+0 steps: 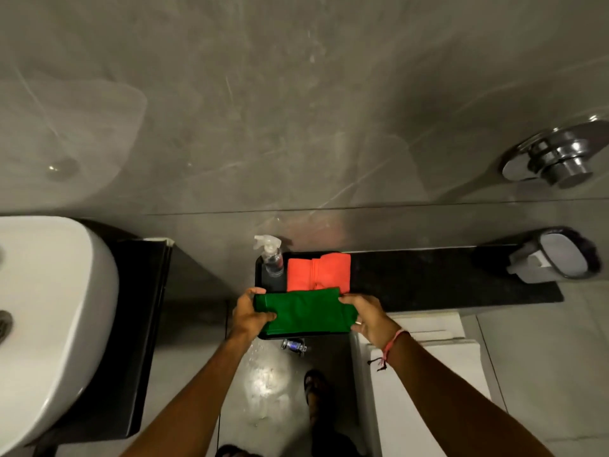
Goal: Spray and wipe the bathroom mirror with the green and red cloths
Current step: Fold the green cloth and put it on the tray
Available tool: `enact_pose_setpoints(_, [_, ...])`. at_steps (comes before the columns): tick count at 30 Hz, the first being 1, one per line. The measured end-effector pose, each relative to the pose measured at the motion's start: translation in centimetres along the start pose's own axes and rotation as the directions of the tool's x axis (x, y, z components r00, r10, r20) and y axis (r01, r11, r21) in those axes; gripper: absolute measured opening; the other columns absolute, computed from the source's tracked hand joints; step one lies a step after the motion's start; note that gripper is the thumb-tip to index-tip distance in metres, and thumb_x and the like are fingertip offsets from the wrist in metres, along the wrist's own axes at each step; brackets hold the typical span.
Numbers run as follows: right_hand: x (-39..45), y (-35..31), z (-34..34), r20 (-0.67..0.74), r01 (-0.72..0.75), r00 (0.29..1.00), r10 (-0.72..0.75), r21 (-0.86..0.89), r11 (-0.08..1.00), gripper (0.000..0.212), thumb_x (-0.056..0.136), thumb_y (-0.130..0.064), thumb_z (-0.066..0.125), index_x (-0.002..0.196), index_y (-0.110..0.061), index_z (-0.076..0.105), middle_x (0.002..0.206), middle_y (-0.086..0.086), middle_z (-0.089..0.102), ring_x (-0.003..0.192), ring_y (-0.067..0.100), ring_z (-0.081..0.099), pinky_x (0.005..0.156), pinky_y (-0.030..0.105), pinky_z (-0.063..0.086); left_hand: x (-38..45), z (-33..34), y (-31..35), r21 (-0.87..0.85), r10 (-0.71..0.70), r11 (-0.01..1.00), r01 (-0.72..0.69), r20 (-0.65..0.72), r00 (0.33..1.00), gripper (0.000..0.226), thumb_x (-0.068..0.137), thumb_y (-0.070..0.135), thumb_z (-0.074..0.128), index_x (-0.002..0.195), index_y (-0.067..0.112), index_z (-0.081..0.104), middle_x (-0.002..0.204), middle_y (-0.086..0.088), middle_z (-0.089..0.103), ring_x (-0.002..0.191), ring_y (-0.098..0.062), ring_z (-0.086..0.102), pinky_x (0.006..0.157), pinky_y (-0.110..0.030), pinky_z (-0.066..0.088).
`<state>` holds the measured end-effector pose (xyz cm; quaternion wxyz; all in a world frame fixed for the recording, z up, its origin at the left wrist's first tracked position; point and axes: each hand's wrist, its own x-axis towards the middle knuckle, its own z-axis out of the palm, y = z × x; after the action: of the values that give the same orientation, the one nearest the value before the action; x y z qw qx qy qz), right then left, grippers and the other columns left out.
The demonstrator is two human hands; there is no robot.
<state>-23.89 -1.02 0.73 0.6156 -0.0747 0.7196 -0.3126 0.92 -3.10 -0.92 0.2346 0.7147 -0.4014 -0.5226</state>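
Observation:
A folded green cloth [304, 312] lies across the near part of a black tray [259, 268]. My left hand [252, 313] grips its left edge and my right hand [364, 316] grips its right edge. Just behind it on the tray rests a folded red cloth [318, 271]. A clear spray bottle [271, 257] with a white trigger stands upright at the tray's far left corner. The mirror is not in view.
The tray sits at the left end of a black stone ledge [428, 278] against a grey wall. A white basin [52, 308] is at left. A chrome flush button [557, 156] and a white holder [557, 255] are at right. Toilet tank below right.

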Motion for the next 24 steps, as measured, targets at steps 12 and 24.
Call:
enact_pose_setpoints(12, [4.4,-1.7,1.1,-0.139,0.168,0.946,-0.292,-0.561,0.811,0.063,0.08,-0.031,0.087,0.129,0.001,0.063,0.134,0.022,0.066,0.126,0.037,0.062,0.109,0.038,0.049,-0.6,-1.3,-1.0,0.445,0.214,0.863,-0.238,0.105,0.971,0.056,0.087,0.026,0.073,0.139,0.022,0.051,0.137,-0.009,0.055,0.126,-0.029,0.055,0.106,-0.039,0.049])
enact_pose_setpoints(24, [3.4,-2.7,4.6,-0.181,0.177,0.929,-0.322,-0.546,0.819,0.052,0.082,-0.013,0.084,0.126,0.006,0.064,0.133,0.027,0.065,0.122,0.041,0.066,0.098,0.042,0.056,-4.7,-6.7,0.6,0.604,0.413,0.719,-0.343,0.026,0.911,0.054,0.095,0.048,0.057,0.141,0.022,0.047,0.144,-0.004,0.044,0.121,-0.028,0.059,0.102,-0.042,0.053])
